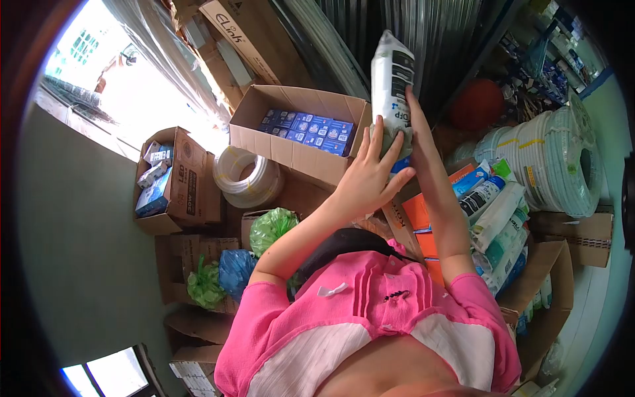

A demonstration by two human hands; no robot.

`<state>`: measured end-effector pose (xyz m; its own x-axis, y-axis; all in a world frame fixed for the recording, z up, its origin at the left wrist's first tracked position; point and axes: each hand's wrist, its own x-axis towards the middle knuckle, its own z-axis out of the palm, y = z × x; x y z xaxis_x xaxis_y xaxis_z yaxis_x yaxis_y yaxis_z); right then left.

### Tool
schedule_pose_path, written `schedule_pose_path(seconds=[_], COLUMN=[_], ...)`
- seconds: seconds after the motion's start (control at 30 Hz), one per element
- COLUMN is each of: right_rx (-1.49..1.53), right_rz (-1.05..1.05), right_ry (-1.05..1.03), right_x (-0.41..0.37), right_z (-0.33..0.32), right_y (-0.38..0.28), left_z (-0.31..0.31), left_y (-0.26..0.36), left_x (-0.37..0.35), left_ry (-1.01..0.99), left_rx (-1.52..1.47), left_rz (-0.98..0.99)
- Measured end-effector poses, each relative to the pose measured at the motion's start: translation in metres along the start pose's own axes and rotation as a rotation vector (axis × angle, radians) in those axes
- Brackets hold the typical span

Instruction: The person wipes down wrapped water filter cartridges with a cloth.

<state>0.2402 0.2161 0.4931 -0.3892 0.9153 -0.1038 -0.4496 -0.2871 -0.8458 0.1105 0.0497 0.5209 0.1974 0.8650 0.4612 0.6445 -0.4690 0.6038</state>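
A white plastic package (393, 76) with black printed panels stands nearly upright in front of me. My right hand (418, 109) grips it from the right side, fingers partly hidden behind it. Against its lower front lies my left hand (377, 159), palm side toward the package, with its fingers spread. Just left of the package is an open cardboard box (291, 149) holding rows of small blue boxes (311, 131).
At left, an LED carton (188, 175) stands beside coiled white tubing (245, 175). Green (272, 228) and blue bags (236, 271) sit nearer. Packages (499, 218) pile at right, below large hose coils (542, 159). Long panels lean behind.
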Motion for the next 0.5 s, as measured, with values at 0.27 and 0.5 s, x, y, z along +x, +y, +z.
schedule_pose_path(seconds=[0.27,0.5], right_rx=[-0.098,0.035], right_rz=[0.084,0.056], right_ry=[-0.062,-0.053], right_x=[-0.036,-0.018], right_z=[0.041,0.025], right_y=[0.005,0.011], left_z=[-0.026,0.008], left_y=[-0.028,-0.033], left_x=[0.078,0.043], left_ry=[0.357,0.150], left_rx=[-0.020,0.014], left_rz=[-0.084,0.004])
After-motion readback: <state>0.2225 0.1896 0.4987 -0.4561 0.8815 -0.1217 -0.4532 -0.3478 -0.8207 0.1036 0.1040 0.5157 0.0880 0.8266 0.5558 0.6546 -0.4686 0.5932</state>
